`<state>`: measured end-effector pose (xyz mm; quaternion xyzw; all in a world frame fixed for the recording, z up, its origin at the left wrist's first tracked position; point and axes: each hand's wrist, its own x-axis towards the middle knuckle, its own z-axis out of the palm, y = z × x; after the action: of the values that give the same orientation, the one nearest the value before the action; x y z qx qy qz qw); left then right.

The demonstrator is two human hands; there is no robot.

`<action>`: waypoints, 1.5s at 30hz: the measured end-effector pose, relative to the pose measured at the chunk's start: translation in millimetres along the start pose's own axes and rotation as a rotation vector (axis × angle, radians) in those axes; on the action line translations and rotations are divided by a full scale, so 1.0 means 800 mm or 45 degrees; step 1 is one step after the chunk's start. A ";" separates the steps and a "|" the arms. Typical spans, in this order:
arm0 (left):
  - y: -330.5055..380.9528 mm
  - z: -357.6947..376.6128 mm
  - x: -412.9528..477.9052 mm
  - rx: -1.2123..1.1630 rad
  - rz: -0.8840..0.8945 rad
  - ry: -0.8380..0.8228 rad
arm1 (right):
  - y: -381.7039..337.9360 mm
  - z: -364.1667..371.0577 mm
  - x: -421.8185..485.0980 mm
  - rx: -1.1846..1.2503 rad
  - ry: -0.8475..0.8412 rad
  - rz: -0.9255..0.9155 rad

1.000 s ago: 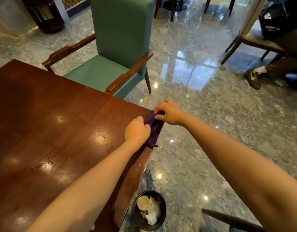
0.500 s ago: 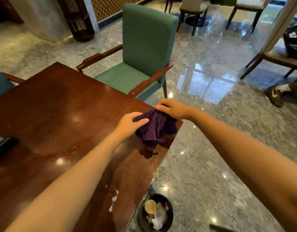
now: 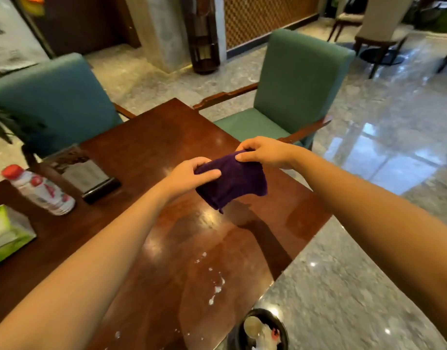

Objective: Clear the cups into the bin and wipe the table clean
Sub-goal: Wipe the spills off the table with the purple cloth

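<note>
Both hands up now, left hand [image 3: 189, 173] and right hand [image 3: 262, 152] pinching the purple cloth [image 3: 232, 183] above the table [image 3: 146, 152], seemingly readying it for the white spill [image 3: 217, 286].

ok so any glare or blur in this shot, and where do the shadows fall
Head view: ceiling lights glare off the glossy table and the polished floor; the purple cloth and forearms cast a soft shadow toward the near edge; wide-angle bending at the frame edges, where the bottle and bin look soft.
</note>
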<state>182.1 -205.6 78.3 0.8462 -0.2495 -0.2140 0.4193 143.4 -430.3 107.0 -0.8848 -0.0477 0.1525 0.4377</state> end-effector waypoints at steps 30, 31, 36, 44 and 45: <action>-0.220 0.059 -0.050 0.673 -0.250 0.050 | 0.086 0.212 0.154 -0.753 -0.061 -0.118; -0.225 0.058 -0.058 0.653 -0.211 0.002 | 0.084 0.221 0.160 -0.735 -0.008 -0.163; -0.281 0.017 -0.131 0.800 -0.206 0.179 | 0.098 0.280 0.176 -0.986 -0.191 -0.148; -0.396 -0.043 -0.283 0.919 -0.924 0.426 | 0.110 0.313 0.189 -1.115 0.017 -0.142; -0.403 -0.042 -0.289 0.904 -0.936 0.411 | 0.106 0.318 0.192 -1.108 0.030 -0.131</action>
<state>98.4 122.9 -130.6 0.9898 0.0739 -0.1162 0.0376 205.5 -255.9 -140.0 -0.9850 -0.1465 0.0860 0.0316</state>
